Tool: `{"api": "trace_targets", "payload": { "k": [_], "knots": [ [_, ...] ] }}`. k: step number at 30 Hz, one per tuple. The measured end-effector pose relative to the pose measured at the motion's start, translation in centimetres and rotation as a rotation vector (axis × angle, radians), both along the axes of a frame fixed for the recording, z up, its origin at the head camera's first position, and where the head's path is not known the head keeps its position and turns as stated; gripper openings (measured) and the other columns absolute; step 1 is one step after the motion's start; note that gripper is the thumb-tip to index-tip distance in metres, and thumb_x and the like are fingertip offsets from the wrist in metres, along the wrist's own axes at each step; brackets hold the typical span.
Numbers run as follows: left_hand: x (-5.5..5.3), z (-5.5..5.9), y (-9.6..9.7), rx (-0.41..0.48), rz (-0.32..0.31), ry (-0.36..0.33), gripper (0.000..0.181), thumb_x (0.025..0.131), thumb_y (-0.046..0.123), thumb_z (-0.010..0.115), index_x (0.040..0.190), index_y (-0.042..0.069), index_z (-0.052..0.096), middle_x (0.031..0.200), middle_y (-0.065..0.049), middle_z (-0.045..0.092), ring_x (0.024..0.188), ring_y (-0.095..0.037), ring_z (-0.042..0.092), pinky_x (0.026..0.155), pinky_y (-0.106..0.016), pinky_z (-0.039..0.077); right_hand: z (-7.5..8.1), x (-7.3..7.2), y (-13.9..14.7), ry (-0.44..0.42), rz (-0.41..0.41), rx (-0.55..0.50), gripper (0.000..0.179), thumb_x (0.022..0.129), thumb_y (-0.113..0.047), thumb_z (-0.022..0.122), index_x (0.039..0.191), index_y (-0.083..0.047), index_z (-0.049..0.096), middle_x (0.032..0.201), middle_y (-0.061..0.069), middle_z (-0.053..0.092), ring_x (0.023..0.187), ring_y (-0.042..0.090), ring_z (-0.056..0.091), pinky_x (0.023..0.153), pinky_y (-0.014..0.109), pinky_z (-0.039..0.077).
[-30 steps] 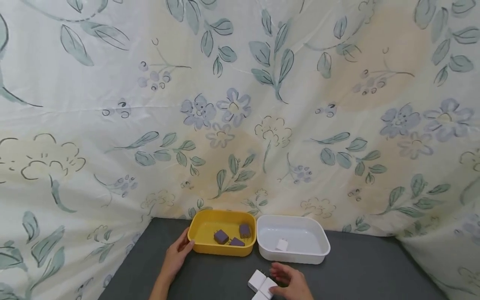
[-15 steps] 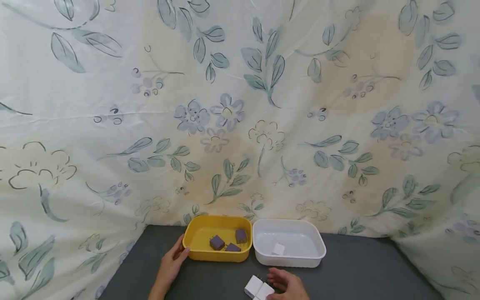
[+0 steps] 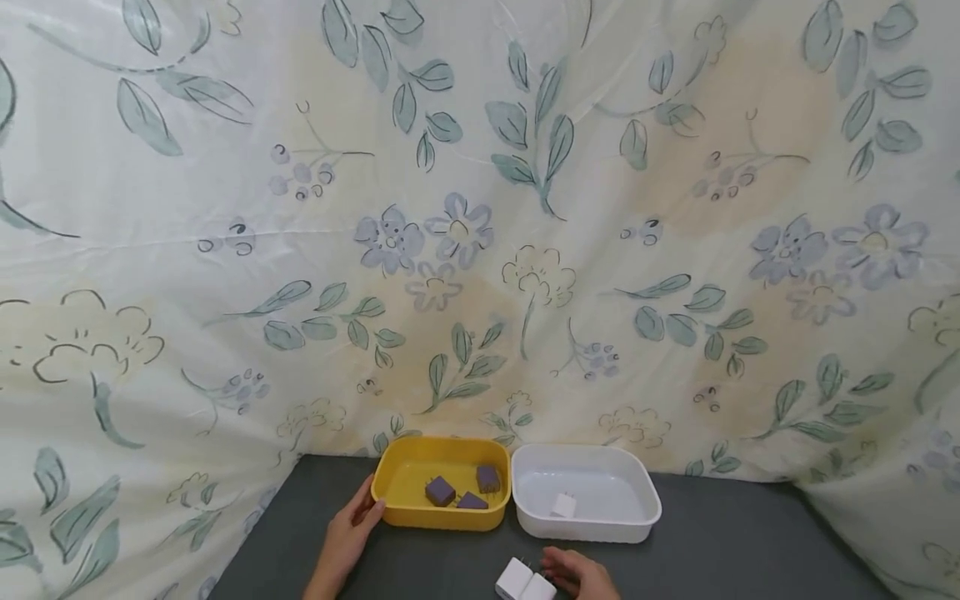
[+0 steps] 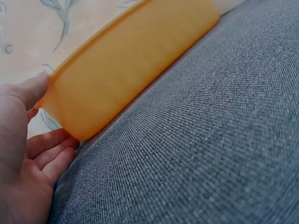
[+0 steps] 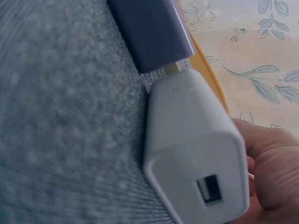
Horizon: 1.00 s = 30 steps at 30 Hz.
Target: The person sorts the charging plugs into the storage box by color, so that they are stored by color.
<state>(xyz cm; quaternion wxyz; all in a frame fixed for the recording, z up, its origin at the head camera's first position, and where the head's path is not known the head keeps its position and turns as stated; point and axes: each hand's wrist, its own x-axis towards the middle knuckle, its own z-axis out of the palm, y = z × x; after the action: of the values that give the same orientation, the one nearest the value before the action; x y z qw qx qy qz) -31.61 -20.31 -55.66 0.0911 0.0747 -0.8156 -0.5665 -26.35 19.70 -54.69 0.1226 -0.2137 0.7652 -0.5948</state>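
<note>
My left hand [image 3: 348, 529] holds the left end of a yellow tray [image 3: 442, 518]. In the left wrist view, its thumb is at the upper corner and its fingers touch the lower edge. Inside the tray lie purple charger plugs [image 3: 439, 492]. Beside the white charger plugs [image 3: 514, 578] on the table is my right hand [image 3: 581, 573], its fingers loosely bent near the prongs of the nearest one. The right wrist view has a white charger [image 5: 196, 135] with a USB port close up, partly hiding my right hand [image 5: 275, 172], and a purple charger [image 5: 152, 32] beyond it.
Right of the yellow tray stands a white tray [image 3: 585, 531], close against it, with one white charger [image 3: 564, 505] inside. The dark cloth-covered table [image 3: 720, 533] ends at a floral curtain [image 3: 480, 250] behind the trays.
The head view has shifted a little, so the scene sits lower and less of the white chargers shows. Both hands stay at nearly the same places.
</note>
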Motion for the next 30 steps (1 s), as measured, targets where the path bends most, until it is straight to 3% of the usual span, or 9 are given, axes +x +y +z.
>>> {"api": "trace_targets", "payload": {
  "k": [5,12,20,27,30],
  "knots": [
    [-0.16,0.26,0.04,0.0,-0.014,0.025,0.066,0.086,0.049,0.057,0.143,0.025,0.034,0.142,-0.005,0.043,0.126,-0.022,0.047,0.099,-0.037,0.044,0.35,-0.12,0.0,0.043,0.004,0.055,0.073,0.068,-0.011,0.081,0.123,0.019,0.044,0.111,0.023,0.06,0.101,0.026,0.062,0.086,0.032,0.052],
    [0.02,0.14,-0.12,-0.008,-0.018,0.013,0.067,0.087,0.048,0.056,0.144,0.023,0.033,0.143,-0.007,0.041,0.127,-0.024,0.046,0.099,-0.039,0.044,-0.08,-0.16,-0.11,0.149,0.049,0.087,0.068,0.07,-0.012,0.079,0.121,0.019,0.047,0.108,0.024,0.06,0.096,0.001,0.06,0.086,0.032,0.052],
    [0.07,0.06,-0.35,-0.008,-0.022,-0.003,0.067,0.087,0.049,0.056,0.144,0.023,0.032,0.144,-0.008,0.041,0.128,-0.025,0.044,0.1,-0.041,0.042,-0.28,-0.06,-0.09,0.301,0.006,0.143,0.064,0.066,-0.012,0.082,0.115,0.018,0.053,0.099,0.021,0.065,0.094,-0.002,0.06,0.08,0.02,0.053],
    [0.08,0.02,-0.35,0.015,-0.036,0.02,0.065,0.087,0.048,0.057,0.143,0.027,0.034,0.143,-0.004,0.042,0.127,-0.021,0.046,0.1,-0.038,0.043,0.06,0.11,-0.25,0.118,-0.095,0.186,0.071,0.063,-0.021,0.084,0.119,0.012,0.054,0.105,0.012,0.066,0.093,0.009,0.064,0.084,0.032,0.053],
    [0.1,0.01,-0.31,0.015,-0.04,0.022,0.065,0.087,0.048,0.057,0.143,0.027,0.034,0.142,-0.004,0.043,0.127,-0.021,0.046,0.1,-0.038,0.043,0.1,0.19,-0.15,0.096,-0.122,0.181,0.071,0.064,-0.02,0.083,0.12,0.012,0.053,0.107,0.013,0.065,0.096,0.015,0.064,0.085,0.033,0.052]
  ]
}}
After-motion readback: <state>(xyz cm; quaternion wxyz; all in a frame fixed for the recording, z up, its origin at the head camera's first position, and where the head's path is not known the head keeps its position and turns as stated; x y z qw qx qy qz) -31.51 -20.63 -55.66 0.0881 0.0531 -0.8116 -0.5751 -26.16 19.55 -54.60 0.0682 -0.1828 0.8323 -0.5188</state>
